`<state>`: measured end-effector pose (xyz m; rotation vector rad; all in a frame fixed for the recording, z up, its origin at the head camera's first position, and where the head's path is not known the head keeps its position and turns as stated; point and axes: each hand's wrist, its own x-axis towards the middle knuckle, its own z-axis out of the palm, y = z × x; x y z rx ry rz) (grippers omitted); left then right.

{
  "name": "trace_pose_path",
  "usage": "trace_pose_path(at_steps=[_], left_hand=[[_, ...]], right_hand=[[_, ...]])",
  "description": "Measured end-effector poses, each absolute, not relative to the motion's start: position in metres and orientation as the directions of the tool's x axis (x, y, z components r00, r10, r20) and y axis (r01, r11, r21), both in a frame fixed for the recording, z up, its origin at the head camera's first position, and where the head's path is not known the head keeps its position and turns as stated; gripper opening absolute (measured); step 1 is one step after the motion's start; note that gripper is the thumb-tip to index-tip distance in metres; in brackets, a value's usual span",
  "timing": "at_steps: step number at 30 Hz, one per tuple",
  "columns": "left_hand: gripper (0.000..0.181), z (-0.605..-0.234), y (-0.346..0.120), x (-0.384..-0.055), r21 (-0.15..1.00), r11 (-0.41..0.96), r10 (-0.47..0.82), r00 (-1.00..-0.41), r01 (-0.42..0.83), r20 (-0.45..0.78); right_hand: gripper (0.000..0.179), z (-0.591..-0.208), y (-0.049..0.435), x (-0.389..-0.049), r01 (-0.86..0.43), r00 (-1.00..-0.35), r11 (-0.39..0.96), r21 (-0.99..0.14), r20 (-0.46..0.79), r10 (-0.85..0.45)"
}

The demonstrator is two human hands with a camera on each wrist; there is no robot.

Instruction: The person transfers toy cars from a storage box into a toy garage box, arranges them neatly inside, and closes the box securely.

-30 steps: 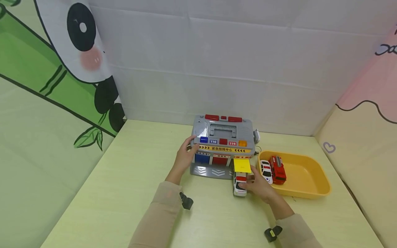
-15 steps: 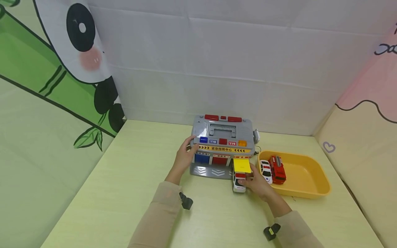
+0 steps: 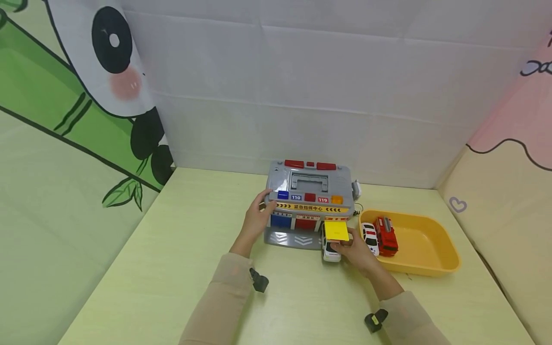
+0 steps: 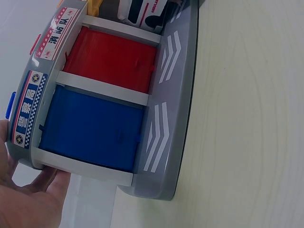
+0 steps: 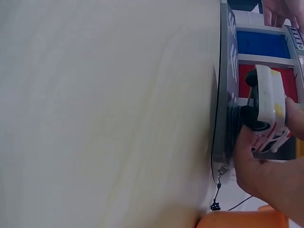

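Observation:
A grey toy emergency station (image 3: 340, 177) stands near the back wall, with a blue door (image 4: 92, 128) and a red door (image 4: 114, 59) closed. Its yellow door (image 3: 336, 230) is lifted at the right bay. My left hand (image 3: 255, 223) grips the station's left front corner, thumb and fingers on either side of the edge. With my right hand (image 3: 357, 251) I pinch a white toy ambulance (image 3: 331, 255) at its rear. The ambulance's front part is under the yellow door and hidden in the head view; in the right wrist view its rear (image 5: 271, 95) looks tilted.
Right of the station, a yellow tray (image 3: 437, 242) holds a white toy police car (image 3: 370, 238) and a red toy fire engine (image 3: 386, 237). A thin dark cord (image 5: 217, 194) hangs by the station's right end. Walls stand behind and at both sides.
My right hand has pushed the ambulance forward, farther under the yellow door. My left hand has stayed on the station's corner.

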<state>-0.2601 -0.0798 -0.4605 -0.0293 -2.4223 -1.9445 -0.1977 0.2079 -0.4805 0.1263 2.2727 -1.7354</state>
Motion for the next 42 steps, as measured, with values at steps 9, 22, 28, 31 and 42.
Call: trace_pose_path(at_steps=[9, 22, 28, 31, 42], left_hand=[[0.045, -0.4625, -0.0795, -0.2606, 0.979, 0.201, -0.004, -0.999, 0.042, 0.044], [0.046, -0.4612, -0.0791, -0.2596, 0.976, 0.212, -0.009, -0.999, 0.039, 0.042], [0.047, -0.4606, -0.0797, -0.2591, 0.974, 0.223, -0.018, -0.999, 0.031, 0.036], [0.047, -0.4609, -0.0794, -0.2594, 0.973, 0.228, -0.019, -0.999, 0.026, 0.032], [0.047, -0.4599, -0.0792, -0.2588, 0.972, 0.233, -0.012, -0.999, 0.027, 0.03]], right_hand=[[0.058, -0.4846, 0.2049, -0.1994, 0.241, -0.963, 0.209, -0.948, -0.26, -0.069], [0.044, -0.4822, 0.1997, -0.1993, 0.249, -0.966, 0.147, -0.957, -0.257, -0.034], [0.047, -0.4784, 0.2014, -0.1963, 0.225, -0.971, 0.255, -0.94, -0.238, -0.024], [0.048, -0.4782, 0.2037, -0.1953, 0.206, -0.972, 0.307, -0.929, -0.23, -0.044], [0.05, -0.4821, 0.2084, -0.1972, 0.166, -0.973, 0.317, -0.934, -0.207, -0.101]])
